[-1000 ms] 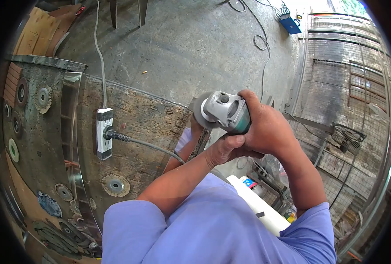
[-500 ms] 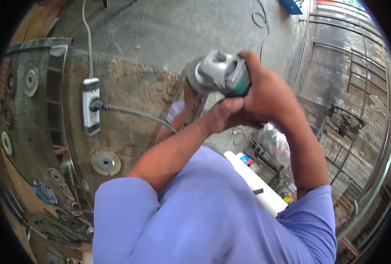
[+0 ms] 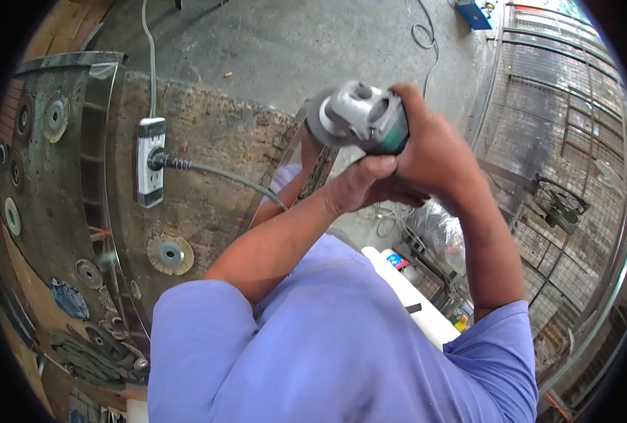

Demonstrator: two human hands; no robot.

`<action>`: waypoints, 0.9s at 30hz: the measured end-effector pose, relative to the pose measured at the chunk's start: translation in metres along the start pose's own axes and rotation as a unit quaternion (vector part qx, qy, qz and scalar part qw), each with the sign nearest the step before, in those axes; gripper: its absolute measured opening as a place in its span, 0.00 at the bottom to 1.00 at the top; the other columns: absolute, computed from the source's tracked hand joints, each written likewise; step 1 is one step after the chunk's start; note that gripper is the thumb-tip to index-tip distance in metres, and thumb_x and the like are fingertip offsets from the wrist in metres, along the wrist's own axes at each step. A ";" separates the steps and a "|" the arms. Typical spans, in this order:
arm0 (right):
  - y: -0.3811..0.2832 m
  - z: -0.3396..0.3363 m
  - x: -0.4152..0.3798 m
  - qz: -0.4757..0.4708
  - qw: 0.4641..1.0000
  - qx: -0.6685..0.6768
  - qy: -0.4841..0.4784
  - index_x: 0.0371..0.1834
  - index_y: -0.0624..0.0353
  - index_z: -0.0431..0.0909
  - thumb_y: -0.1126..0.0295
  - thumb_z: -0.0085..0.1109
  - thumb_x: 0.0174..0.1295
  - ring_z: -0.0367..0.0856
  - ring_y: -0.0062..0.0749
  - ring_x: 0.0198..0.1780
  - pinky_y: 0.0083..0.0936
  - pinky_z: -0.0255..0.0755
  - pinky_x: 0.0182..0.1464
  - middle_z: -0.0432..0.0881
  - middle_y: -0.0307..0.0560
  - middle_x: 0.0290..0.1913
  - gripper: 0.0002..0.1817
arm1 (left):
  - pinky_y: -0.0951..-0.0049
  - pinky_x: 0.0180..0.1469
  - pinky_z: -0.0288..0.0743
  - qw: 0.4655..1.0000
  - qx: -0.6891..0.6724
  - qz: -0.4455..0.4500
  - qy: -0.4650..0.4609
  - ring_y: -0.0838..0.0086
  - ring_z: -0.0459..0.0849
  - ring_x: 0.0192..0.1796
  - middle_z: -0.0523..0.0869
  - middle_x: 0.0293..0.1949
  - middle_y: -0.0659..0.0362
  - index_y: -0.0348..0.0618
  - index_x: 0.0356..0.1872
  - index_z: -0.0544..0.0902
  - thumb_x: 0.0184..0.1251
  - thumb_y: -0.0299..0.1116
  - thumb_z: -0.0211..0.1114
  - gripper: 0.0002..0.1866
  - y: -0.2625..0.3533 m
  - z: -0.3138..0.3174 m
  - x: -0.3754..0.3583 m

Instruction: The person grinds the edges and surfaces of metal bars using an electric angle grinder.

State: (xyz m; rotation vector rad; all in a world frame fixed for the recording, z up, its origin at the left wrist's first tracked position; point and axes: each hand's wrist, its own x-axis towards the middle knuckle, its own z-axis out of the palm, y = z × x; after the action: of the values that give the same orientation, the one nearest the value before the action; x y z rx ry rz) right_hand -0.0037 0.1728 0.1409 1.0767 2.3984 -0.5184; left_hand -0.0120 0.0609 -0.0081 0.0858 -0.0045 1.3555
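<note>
An angle grinder (image 3: 359,113), with a silver head and a green body, is held up near the middle of the view. Its round disc (image 3: 320,118) faces left. My right hand (image 3: 437,151) wraps around the rear of the green body from the right. From below, my left hand (image 3: 361,185) closes on the grinder's underside, thumb near the body, its other fingers mostly hidden. Behind the grinder and my left forearm lies a shiny metal sheet (image 3: 285,178) that mirrors an arm and sleeve.
A power strip (image 3: 150,163) with a plugged-in cable (image 3: 236,180) lies on the worn wooden bench (image 3: 208,134). A flap-like wheel (image 3: 170,254) sits nearer. More discs and a glove-like dark cloth (image 3: 88,359) are at left. A fan (image 3: 560,201) and wire mesh stand right.
The view has shifted slightly, so the bench and power strip appear a little higher and further right. Both hands still hold the grinder in nearly the same pose.
</note>
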 end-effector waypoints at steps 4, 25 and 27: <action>0.009 0.002 -0.022 0.041 0.999 0.017 -0.014 0.70 0.58 0.66 0.57 0.75 0.50 0.86 0.72 0.51 0.53 0.79 0.52 0.87 0.73 0.44 0.43 | 0.55 0.65 0.81 0.998 -0.008 -0.057 -0.013 0.58 0.88 0.59 0.87 0.56 0.45 0.36 0.67 0.77 0.62 0.66 0.68 0.45 -0.017 0.005 -0.002; -0.027 -0.018 -0.007 0.053 0.995 -0.073 -0.049 0.72 0.58 0.66 0.57 0.74 0.47 0.88 0.69 0.49 0.54 0.80 0.52 0.88 0.69 0.44 0.47 | 0.40 0.71 0.76 0.997 -0.056 -0.039 -0.032 0.52 0.79 0.71 0.79 0.69 0.51 0.48 0.77 0.68 0.52 0.64 0.76 0.53 0.007 0.008 -0.003; -0.030 -0.019 -0.010 0.062 0.994 -0.076 -0.042 0.73 0.59 0.66 0.57 0.74 0.46 0.88 0.68 0.49 0.53 0.80 0.52 0.88 0.69 0.45 0.47 | 0.40 0.71 0.76 0.996 -0.062 -0.049 -0.040 0.52 0.79 0.71 0.79 0.69 0.51 0.48 0.77 0.68 0.51 0.64 0.76 0.54 0.005 0.007 -0.002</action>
State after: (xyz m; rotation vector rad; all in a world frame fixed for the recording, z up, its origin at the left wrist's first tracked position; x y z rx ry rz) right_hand -0.0249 0.1577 0.1665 1.1053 2.2421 -0.3269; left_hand -0.0174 0.0594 -0.0008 0.0364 -0.1503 1.2503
